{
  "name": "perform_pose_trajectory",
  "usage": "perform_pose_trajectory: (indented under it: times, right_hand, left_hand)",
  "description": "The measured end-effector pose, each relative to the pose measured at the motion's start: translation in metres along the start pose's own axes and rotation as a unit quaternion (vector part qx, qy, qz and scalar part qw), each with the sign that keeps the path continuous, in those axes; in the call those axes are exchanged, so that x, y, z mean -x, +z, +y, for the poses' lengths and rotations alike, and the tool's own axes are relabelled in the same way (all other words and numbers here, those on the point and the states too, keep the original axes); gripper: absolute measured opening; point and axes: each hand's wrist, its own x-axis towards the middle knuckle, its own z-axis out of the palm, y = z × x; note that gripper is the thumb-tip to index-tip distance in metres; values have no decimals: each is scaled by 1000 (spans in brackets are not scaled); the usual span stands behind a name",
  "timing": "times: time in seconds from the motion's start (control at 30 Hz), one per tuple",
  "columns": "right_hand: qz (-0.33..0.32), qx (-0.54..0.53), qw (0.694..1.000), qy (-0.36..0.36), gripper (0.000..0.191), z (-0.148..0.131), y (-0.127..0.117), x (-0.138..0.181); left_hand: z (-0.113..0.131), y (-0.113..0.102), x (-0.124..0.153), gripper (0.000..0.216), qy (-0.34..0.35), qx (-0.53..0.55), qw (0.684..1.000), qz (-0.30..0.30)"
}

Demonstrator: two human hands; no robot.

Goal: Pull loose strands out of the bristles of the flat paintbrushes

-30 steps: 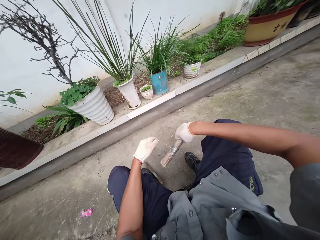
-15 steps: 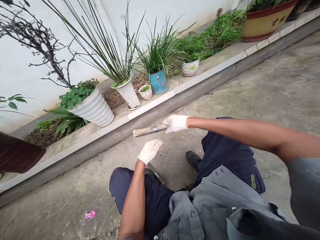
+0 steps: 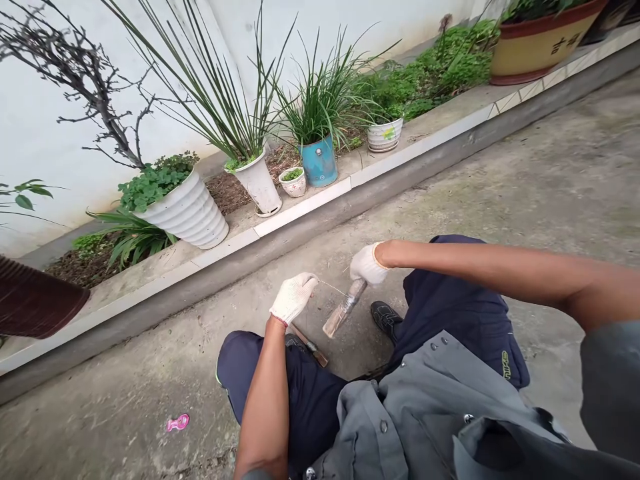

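My right hand, in a white knit glove, is closed around one end of a worn wooden stick. Its free end slants down toward the ground, and windings of thin wire circle its middle. A thin strand of wire runs from these windings to my left hand, also gloved, whose fingertips pinch its end. Below my left hand, a second stick with a similar wrapped band lies beside my shoe, partly hidden.
A tiled curb crosses in front, bearing a ribbed white pot, a tall white pot, a blue bucket and a large yellow pot. A pink object lies on the concrete at left.
My right hand has moved right and down, turning the stick from nearly level to a downward slant. The strand now stretches taut toward my left hand, which has shifted slightly left and up.
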Motion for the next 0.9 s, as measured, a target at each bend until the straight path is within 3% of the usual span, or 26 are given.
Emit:
perform_pose_trajectory:
  times: [0.1, 0.2, 0.37, 0.53, 0.63, 0.7, 0.77, 0.9]
  right_hand:
    - [-81, -80, 985, -130, 24, 2, -3, 15]
    - [-29, -150, 977, -151, 26, 5, -16, 27]
    - [161, -178, 971, -25, 29, 6, -47, 31]
    - [228, -61, 966, 102, 32, 10, -59, 5]
    - [220, 1, 961, 166, 36, 14, -51, -16]
    - [215, 33, 961, 169, 37, 16, -43, -26]
    - [205, 62, 966, 145, 35, 18, -35, -31]
    - [104, 110, 988, 38, 27, 17, -25, -26]
  left_hand:
    - [4, 0, 2, 30, -10, 38, 999, -14]
    - [11, 1, 4, 32, -5, 57, 998, -26]
    - [16, 8, 5, 36, -10, 73, 997, -33]
    - [14, 13, 6, 36, 5, 44, 999, -26]
    - [13, 8, 4, 32, -9, 23, 999, -43]
    - [13, 0, -2, 31, -11, 0, 998, -61]
    - [14, -12, -13, 32, -2, -43, 997, -70]
    - [13, -37, -39, 35, 21, -105, 991, -79]
